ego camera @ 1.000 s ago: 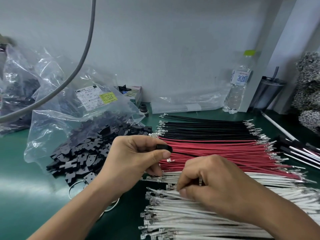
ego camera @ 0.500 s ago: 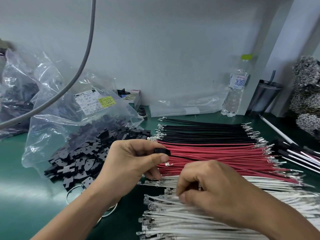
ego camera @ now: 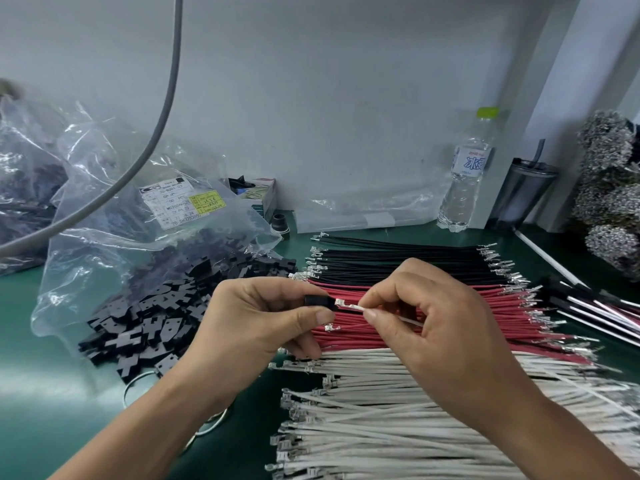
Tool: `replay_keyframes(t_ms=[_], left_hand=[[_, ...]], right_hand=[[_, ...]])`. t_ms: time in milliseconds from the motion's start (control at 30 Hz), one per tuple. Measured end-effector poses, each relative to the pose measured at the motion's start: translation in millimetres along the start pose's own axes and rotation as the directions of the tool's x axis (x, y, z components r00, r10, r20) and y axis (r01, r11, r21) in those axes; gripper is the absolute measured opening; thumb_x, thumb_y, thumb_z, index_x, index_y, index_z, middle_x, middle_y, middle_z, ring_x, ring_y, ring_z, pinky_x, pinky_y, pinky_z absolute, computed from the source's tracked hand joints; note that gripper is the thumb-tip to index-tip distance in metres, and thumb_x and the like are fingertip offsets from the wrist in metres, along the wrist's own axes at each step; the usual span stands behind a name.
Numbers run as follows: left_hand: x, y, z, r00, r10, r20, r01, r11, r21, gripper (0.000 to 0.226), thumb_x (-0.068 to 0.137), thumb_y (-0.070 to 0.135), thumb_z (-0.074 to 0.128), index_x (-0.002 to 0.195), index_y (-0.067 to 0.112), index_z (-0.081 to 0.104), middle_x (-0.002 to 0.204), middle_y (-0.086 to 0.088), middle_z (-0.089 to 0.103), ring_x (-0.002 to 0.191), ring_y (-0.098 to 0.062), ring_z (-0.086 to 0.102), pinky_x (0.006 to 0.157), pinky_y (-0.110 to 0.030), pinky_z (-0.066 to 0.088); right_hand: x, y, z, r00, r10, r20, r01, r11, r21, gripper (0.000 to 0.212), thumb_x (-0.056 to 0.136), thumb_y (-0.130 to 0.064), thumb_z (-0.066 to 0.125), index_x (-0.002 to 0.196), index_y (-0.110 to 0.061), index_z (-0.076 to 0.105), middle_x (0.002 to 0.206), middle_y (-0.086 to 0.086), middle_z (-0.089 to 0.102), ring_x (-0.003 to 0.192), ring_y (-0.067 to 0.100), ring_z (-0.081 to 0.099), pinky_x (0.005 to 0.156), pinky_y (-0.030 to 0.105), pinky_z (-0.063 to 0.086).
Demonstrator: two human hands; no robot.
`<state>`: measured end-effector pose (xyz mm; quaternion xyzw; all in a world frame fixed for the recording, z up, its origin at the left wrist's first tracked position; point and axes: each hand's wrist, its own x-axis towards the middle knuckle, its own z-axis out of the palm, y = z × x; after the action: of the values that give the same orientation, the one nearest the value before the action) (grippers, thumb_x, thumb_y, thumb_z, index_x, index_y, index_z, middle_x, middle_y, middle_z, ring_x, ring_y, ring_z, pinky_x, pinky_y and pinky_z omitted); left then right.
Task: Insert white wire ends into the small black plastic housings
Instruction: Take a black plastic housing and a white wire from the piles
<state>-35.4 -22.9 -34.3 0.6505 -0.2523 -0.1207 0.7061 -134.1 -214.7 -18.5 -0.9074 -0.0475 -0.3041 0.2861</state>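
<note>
Insertion is being prepared. A small black plastic housing (ego camera: 318,302) is pinched by the left hand (ego camera: 256,327) with its opening turned toward the right hand (ego camera: 433,327), so that the terminal can be pushed straight in. A thin white wire (ego camera: 353,307) is pinched by the right hand close behind its metal end, which is held just beside the housing, not yet inside. Under both hands the rows of red wires (ego camera: 485,317) and white wires (ego camera: 381,410) are laid on the green counter (ego camera: 41,393). Half a second ago the right hand was lower, on the white row; now it is raised with one wire.
</note>
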Motion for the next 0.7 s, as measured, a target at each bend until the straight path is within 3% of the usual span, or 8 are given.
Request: replay_keyframes(t_ms=[200, 300, 500, 600, 700], left_hand=[[-0.7, 0.6, -1.0, 1.000, 0.006, 0.004, -0.006, 1.000, -0.002, 0.026, 0.064, 0.020, 0.087, 0.089, 0.014, 0.084, 0.072, -0.021, 0.075, 0.052, -0.028, 0.071, 0.054, -0.029, 0.060], [-1.2, 1.4, 0.1, 1.000, 0.007, 0.028, -0.007, 1.000, -0.004, 0.025, 0.063, 0.019, 0.087, 0.088, 0.014, 0.084, 0.069, -0.020, 0.075, 0.051, -0.026, 0.071, 0.053, -0.028, 0.060], [-3.4, 2.2, -1.3, 0.995, 0.011, 0.100, -0.017, 0.998, 0.066, 0.024, 0.065, 0.022, 0.087, 0.088, 0.014, 0.083, 0.068, -0.018, 0.074, 0.049, -0.023, 0.069, 0.046, -0.025, 0.055], [-3.7, 0.4, -2.5, 0.990, 0.019, 0.139, -0.037, 0.991, 0.127, 0.017, 0.072, 0.022, 0.087, 0.088, 0.017, 0.084, 0.064, -0.011, 0.074, 0.042, -0.016, 0.061, 0.041, -0.018, 0.044], [-3.4, -2.9, -2.6, 0.992, 0.052, 0.113, -0.075, 0.974, 0.213, 0.015, 0.073, 0.026, 0.086, 0.088, 0.025, 0.083, 0.066, -0.009, 0.075, 0.039, -0.014, 0.056, 0.042, -0.021, 0.045]], right_hand=[[-2.5, 1.2, 1.6, 0.998, -0.059, 0.020, 0.059, 0.998, 0.010, 0.005, 0.090, -0.025, 0.074, 0.088, -0.029, 0.075, 0.083, -0.016, 0.062, 0.080, 0.011, 0.064, 0.064, 0.033, 0.052], [-1.5, 2.1, 1.7, 0.998, -0.063, 0.007, 0.063, 0.998, 0.001, 0.008, 0.088, -0.022, 0.077, 0.086, -0.030, 0.074, 0.081, -0.017, 0.063, 0.079, 0.011, 0.064, 0.063, 0.033, 0.052], [-0.4, 1.0, 0.2, 0.995, -0.090, 0.050, 0.089, 0.996, 0.012, 0.007, 0.089, -0.029, 0.066, 0.085, -0.027, 0.071, 0.083, -0.015, 0.059, 0.079, 0.011, 0.062, 0.064, 0.028, 0.049], [0.4, -0.3, -0.7, 0.987, -0.146, 0.072, 0.152, 0.984, -0.093, 0.008, 0.091, -0.028, 0.064, 0.086, -0.026, 0.069, 0.083, -0.017, 0.056, 0.075, 0.007, 0.058, 0.062, 0.025, 0.048], [-1.9, -3.3, 3.2, 0.973, -0.219, 0.078, 0.232, 0.943, -0.237, 0.007, 0.094, -0.021, 0.064, 0.087, -0.021, 0.067, 0.084, -0.013, 0.055, 0.072, 0.008, 0.054, 0.059, 0.032, 0.049]])
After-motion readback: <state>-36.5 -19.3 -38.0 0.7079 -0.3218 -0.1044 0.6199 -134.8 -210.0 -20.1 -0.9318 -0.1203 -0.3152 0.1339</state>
